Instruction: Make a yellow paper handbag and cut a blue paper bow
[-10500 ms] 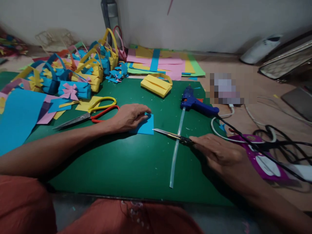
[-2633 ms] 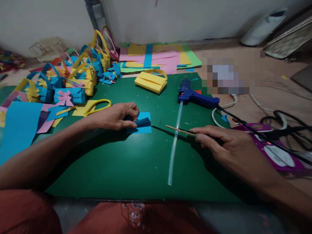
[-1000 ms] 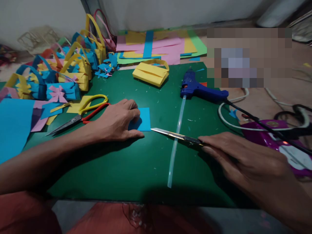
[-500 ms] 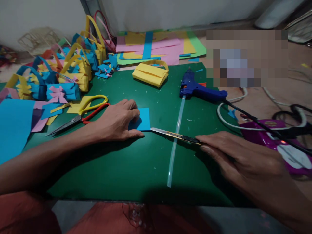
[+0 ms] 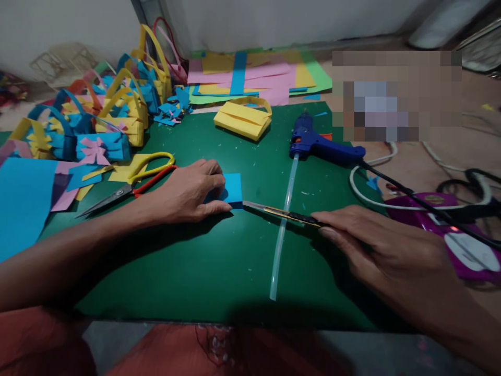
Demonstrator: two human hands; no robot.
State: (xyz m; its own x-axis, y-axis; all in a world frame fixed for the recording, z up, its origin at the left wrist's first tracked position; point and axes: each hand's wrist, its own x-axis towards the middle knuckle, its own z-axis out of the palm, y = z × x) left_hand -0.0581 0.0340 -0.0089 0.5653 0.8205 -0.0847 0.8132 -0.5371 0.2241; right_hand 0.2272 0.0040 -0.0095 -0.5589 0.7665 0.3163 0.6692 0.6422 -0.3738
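My left hand pins a small folded piece of blue paper to the green table, its fingers curled on top and the thumb at the near edge. A darker blue strip shows along that near edge. In my right hand is a slim box cutter, its blade pointing left. The blade tip meets the paper's near right corner; whether it is cutting in, I cannot tell. The cutter crosses over the clear glue stick of the blue glue gun.
Yellow-and-red-handled scissors lie beside my left forearm. A yellow paper bag sits beyond my hands, and several decorated paper bags crowd the left. Coloured sheets lie at the back. A purple device and cables are at right.
The near edge of the blue paper now shows a raised, darker strip. My left thumb has shifted slightly up against it, and the cutter's tip has risen a little.
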